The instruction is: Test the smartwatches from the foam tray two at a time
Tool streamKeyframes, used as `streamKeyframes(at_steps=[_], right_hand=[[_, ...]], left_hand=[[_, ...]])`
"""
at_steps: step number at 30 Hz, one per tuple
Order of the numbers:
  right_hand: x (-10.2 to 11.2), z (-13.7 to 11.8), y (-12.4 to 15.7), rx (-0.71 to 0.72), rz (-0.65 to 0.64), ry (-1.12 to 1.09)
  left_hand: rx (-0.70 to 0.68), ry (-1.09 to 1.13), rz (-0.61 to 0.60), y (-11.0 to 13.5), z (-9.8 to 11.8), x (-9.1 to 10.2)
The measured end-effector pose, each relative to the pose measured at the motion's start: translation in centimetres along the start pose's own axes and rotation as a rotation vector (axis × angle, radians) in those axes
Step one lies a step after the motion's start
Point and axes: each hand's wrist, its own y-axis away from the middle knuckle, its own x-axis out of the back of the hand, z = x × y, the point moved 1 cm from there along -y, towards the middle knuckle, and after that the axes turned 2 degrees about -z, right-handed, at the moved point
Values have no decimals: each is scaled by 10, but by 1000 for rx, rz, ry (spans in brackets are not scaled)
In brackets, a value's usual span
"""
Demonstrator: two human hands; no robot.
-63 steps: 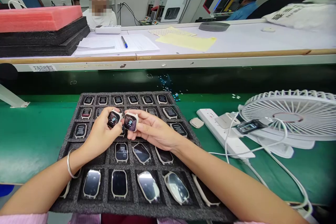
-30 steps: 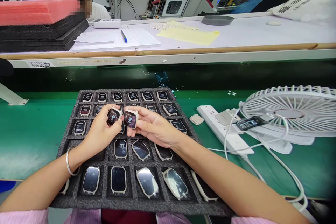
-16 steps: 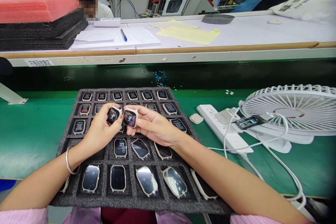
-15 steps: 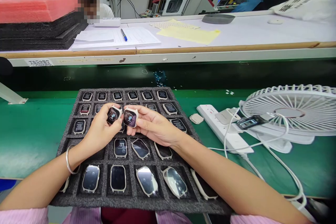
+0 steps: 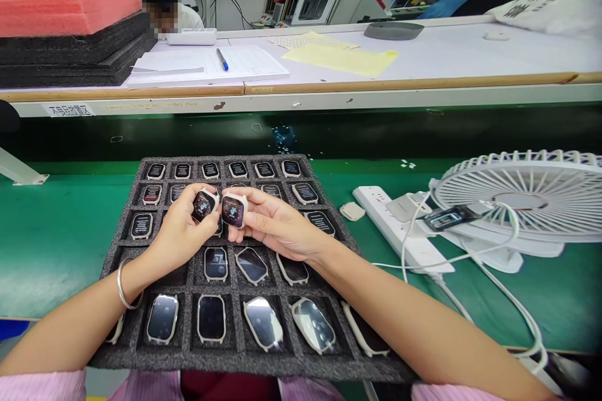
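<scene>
A dark foam tray (image 5: pixel 129 257) lies on the green belt and holds several smartwatch bodies in its pockets. My left hand (image 5: pixel 176 238) is closed round one lit watch body (image 5: pixel 204 205), held above the tray's middle. Beside it, my right hand (image 5: pixel 275 225) grips a second lit watch body (image 5: pixel 233 210). The two watches sit side by side, nearly touching, screens facing me. A silver bangle (image 5: pixel 123 287) circles my left wrist. The far rows hold watches with lit text screens; the near rows hold watches with dark screens.
A white fan (image 5: pixel 522 191) lies flat at the right, next to a white power strip (image 5: pixel 399 235) with cables and a small dark device (image 5: pixel 446 218). A pale loose part (image 5: pixel 352 211) sits by the tray. Beyond, a white bench carries papers (image 5: pixel 207 66), pen, foam stacks (image 5: pixel 70 34); a seated person faces it.
Both hands keep the two watches in the same place above the tray. Only the camera view has shifted slightly, and the person behind the bench has moved a little.
</scene>
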Motion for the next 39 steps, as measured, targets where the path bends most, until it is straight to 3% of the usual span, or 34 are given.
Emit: streamKeyframes(at_steps=[5, 10, 13, 20, 30, 39], right_hand=[[1, 1, 0, 13, 35, 7], [7, -1, -4, 8, 155, -62], [10, -4, -6, 9, 197, -100], [9, -5, -4, -46, 270, -65], [8, -2, -2, 68, 283, 140], [4, -5, 0, 63, 284, 201]], left_hand=[[56, 98, 58, -4, 0, -1], [356, 477, 33, -10, 0, 0], [419, 629, 32, -13, 0, 2], [368, 681, -9, -14, -2, 4], [258, 605, -30, -5, 1, 4], [194, 518, -86, -1, 3, 2]])
